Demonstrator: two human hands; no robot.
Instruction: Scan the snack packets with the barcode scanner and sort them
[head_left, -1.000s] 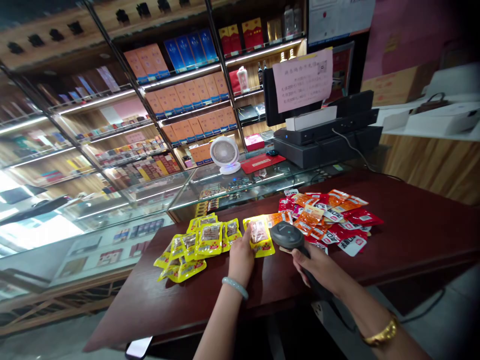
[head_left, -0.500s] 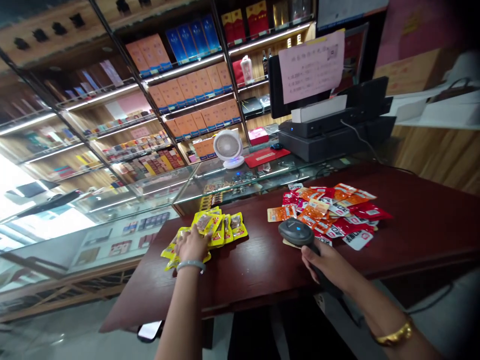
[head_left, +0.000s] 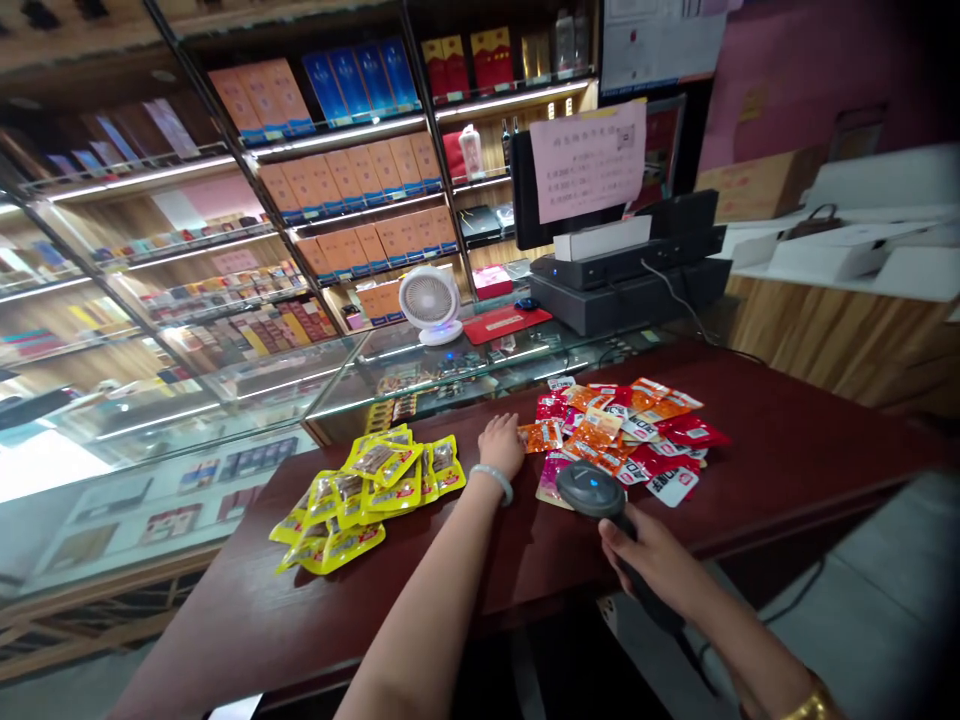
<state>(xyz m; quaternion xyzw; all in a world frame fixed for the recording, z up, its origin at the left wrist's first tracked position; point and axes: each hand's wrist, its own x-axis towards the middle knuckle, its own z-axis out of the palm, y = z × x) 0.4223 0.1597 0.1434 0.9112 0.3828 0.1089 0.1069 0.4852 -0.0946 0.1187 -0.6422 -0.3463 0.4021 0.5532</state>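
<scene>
My left hand (head_left: 501,447), with a pale bangle at the wrist, is at the left edge of an orange snack packet (head_left: 543,436). Its fingers are curled together at that edge, and the packet lies flat on the table. My right hand (head_left: 651,555) grips a black barcode scanner (head_left: 591,488) by its handle, its head pointing left over the table. Under the scanner head, a pink packet (head_left: 551,476) partly shows. Beyond it spreads a pile of red and orange snack packets (head_left: 637,428). To the left lies a heap of yellow snack packets (head_left: 386,480), apart from both hands.
All packets lie on a dark red table (head_left: 442,560). Behind it runs a glass display counter (head_left: 450,375) with a white fan (head_left: 430,303), a red mat (head_left: 506,322) and a monitor (head_left: 525,190) bearing a paper sign. Shelves of boxes stand farther back.
My left hand has left the yellow packets and moved right to the orange packet. My right hand still holds the scanner. The view has turned slightly right.
</scene>
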